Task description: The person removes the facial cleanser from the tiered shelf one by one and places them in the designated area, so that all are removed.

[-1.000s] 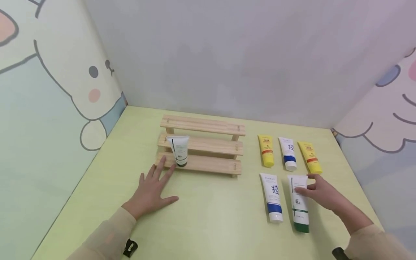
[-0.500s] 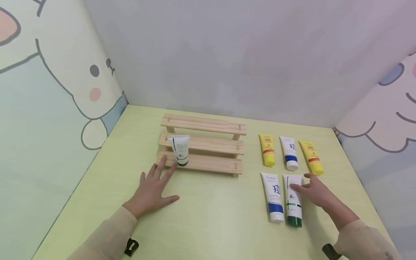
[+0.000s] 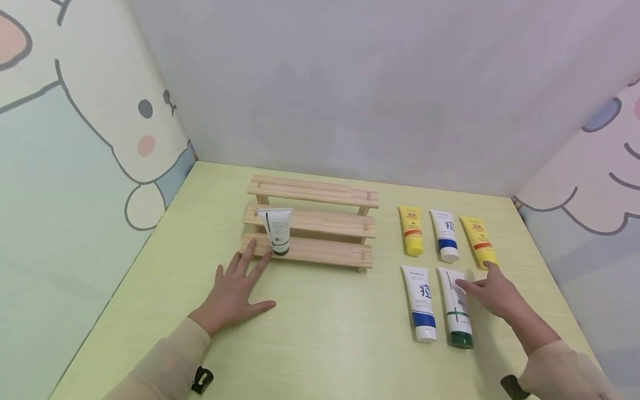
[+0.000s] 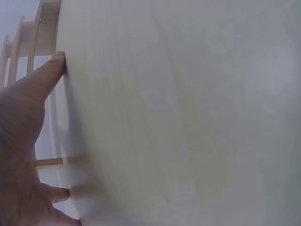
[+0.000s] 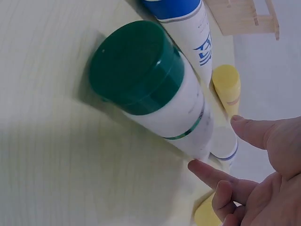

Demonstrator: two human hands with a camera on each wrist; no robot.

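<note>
My left hand (image 3: pixel 231 297) lies with spread fingers on the table, fingertips at the lowest step of a wooden three-step rack (image 3: pixel 315 251). Close to those fingertips, a white squeeze tube with a dark cap (image 3: pixel 278 230) stands upright on that step. On the right, a white squeeze tube with a green cap (image 3: pixel 456 308) lies on the table. My right hand (image 3: pixel 495 291) is at its upper end, thumb over it in the head view. The right wrist view shows thumb (image 5: pixel 254 132) and index finger (image 5: pixel 211 175) apart, the index tip at the tube's edge.
Left of the green-capped tube lies a white tube with a blue band (image 3: pixel 419 303). Behind them lie a yellow tube (image 3: pixel 411 230), a smaller white-and-blue tube (image 3: pixel 444 235) and another yellow tube (image 3: pixel 478 241). A grey wall (image 3: pixel 340 100) bounds the table's back.
My right hand moved the green-capped tube left, beside the blue-banded one, then loosened its hold and shifted slightly right. The tube now lies a little slanted. My left hand stayed put.
</note>
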